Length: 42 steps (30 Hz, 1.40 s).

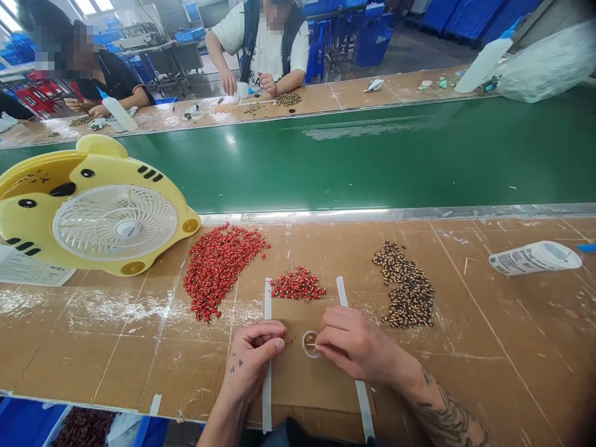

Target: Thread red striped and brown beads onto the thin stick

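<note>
My left hand rests on the taped cardboard sheet, its fingers curled and pinched on something too small to make out. My right hand is closed in a pinch on a thin stick whose tip reaches into a small clear round cap between the hands. A small heap of red pieces lies just beyond the sheet. A large heap of red pieces is to the left and a heap of dark brown pieces to the right.
A yellow tiger-shaped fan lies at the left. A white bottle lies on its side at the right. The green conveyor belt runs beyond the bench. Two people work at the far bench with small parts.
</note>
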{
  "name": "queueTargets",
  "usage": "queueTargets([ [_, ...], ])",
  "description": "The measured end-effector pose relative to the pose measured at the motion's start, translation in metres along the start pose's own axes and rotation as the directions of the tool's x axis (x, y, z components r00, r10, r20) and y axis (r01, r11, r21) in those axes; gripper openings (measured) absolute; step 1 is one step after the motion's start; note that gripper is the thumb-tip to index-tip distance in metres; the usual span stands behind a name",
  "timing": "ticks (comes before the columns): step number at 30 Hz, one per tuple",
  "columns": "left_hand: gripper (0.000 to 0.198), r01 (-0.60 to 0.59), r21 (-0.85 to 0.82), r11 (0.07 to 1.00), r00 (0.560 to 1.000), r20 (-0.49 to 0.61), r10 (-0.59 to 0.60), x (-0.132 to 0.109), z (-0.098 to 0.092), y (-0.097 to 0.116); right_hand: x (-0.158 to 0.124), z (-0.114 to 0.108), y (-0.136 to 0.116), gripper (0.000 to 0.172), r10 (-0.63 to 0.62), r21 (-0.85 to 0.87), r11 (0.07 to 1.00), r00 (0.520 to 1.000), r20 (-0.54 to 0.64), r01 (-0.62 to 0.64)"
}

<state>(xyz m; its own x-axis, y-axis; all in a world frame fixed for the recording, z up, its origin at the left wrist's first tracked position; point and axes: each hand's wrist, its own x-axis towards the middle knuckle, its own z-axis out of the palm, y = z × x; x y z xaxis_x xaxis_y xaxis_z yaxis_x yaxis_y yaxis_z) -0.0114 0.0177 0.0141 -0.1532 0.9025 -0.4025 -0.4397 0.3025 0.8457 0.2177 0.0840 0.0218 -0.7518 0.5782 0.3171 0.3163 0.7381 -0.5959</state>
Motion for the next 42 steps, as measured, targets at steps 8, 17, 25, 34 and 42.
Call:
queueTargets([
  [8,0.015,0.072,0.053,0.996,0.997,-0.041,-0.070,0.002,0.003,-0.009,0.006,-0.004,0.000,0.028,-0.034,-0.034,0.999,0.999,-0.028,0.033],
  [17,0.010,-0.024,0.344,0.939,1.000,-0.004,0.027,0.002,0.006,-0.011,0.000,-0.019,-0.007,0.016,0.149,0.334,0.939,0.974,-0.169,-0.086],
  [25,0.007,-0.078,0.404,0.912,0.994,0.096,0.042,0.001,0.012,-0.006,0.008,-0.015,-0.010,0.012,0.234,0.425,0.898,0.943,-0.236,-0.117],
  [34,0.008,-0.062,0.386,0.921,0.995,0.099,0.025,-0.001,0.011,-0.005,0.007,-0.008,-0.006,0.017,0.249,0.385,0.909,0.948,-0.199,-0.158],
  [42,0.009,-0.070,0.395,0.916,0.995,0.087,0.039,0.002,0.010,-0.005,0.002,-0.021,-0.006,0.022,0.215,0.241,0.953,0.970,-0.112,-0.183],
])
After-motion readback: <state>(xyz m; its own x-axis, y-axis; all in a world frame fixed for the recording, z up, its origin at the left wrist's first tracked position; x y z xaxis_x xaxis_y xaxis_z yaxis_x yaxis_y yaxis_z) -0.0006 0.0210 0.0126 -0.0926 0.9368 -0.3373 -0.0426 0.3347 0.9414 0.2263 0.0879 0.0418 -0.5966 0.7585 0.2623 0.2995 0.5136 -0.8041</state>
